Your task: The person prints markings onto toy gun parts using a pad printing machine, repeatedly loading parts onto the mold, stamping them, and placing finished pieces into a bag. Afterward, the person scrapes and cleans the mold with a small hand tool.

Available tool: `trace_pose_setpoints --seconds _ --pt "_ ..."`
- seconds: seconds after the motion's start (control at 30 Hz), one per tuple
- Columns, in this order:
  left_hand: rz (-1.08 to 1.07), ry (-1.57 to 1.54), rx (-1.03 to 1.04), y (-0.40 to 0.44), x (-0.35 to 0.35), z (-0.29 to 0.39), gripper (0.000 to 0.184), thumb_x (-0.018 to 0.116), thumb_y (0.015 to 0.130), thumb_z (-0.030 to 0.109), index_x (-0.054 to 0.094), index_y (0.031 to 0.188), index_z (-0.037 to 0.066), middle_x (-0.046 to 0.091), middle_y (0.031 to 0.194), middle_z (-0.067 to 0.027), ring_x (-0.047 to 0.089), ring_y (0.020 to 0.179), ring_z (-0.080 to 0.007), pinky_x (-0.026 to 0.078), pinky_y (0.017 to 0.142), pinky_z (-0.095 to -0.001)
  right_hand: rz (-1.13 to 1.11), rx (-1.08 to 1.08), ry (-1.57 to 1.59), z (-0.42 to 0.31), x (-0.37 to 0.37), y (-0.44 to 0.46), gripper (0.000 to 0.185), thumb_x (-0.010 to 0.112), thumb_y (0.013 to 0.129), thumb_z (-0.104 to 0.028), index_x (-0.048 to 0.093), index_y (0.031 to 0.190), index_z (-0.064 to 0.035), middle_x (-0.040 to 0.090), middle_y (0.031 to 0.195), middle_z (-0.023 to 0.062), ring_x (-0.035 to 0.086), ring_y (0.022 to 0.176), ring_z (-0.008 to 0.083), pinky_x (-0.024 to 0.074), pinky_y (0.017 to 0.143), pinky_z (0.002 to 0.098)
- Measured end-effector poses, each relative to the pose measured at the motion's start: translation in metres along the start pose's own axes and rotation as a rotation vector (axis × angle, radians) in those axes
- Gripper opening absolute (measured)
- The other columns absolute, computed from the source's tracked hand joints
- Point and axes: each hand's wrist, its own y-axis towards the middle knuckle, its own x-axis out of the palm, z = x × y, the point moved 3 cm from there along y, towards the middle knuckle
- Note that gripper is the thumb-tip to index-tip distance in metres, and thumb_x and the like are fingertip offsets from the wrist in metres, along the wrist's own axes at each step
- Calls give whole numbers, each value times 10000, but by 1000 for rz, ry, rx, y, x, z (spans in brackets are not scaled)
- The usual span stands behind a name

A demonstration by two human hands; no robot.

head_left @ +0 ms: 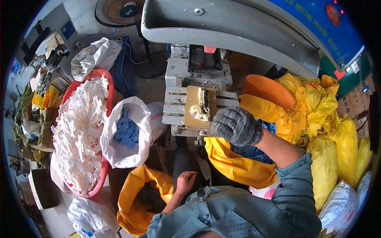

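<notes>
My right hand (237, 126), in a grey knitted glove, is at the right edge of a tan plate (191, 104) on the slotted machine table. Its fingers are curled, and their tips are hidden, so anything in them does not show. A dark narrow holder (205, 98) with uneven cream-coloured material (197, 112) beside it sits on the plate. My bare left hand (185, 182) rests low by my lap with its fingers folded in and nothing visible in them. An open yellow sack (234, 162) with blue pieces lies below my right forearm.
The printing machine's grey housing (234, 23) overhangs the table. At left are a red tub (104, 174) of white plastic pieces and a white sack (145, 137) with blue pieces. Another yellow sack (129, 194) stands near my left arm. Full yellow bags (323, 158) crowd the right.
</notes>
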Motion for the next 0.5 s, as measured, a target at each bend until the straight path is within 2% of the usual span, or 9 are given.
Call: trace_pose_setpoints --seconds 0.17,0.23,0.27,0.5 --pt "3 -5 -4 0 -2 0 121 585 784 110 654 868 56 644 836 -119 608 805 -274 478 728 -338 58 47 15 3 -7 2 197 581 724 -152 595 919 -124 602 954 76 589 882 264 476 768 391" --pt "-5 -17 -18 -1 0 -1 116 584 777 106 653 858 63 643 839 -116 606 809 -275 481 726 -339 94 168 41 20 -21 4 202 618 712 -147 595 913 -135 605 948 71 588 875 268 476 767 388" --pt "-3 3 -5 0 0 -1 120 585 783 109 654 867 58 644 834 -118 609 805 -272 478 727 -336 61 164 -16 23 -31 11 226 579 744 -151 591 964 -103 594 947 77 576 879 260 487 759 394" --pt "22 3 23 1 0 1 125 586 788 106 655 874 47 648 823 -116 616 792 -264 479 720 -328 -60 273 72 23 -15 8 234 615 764 -195 581 970 -91 594 925 79 576 868 262 471 764 386"
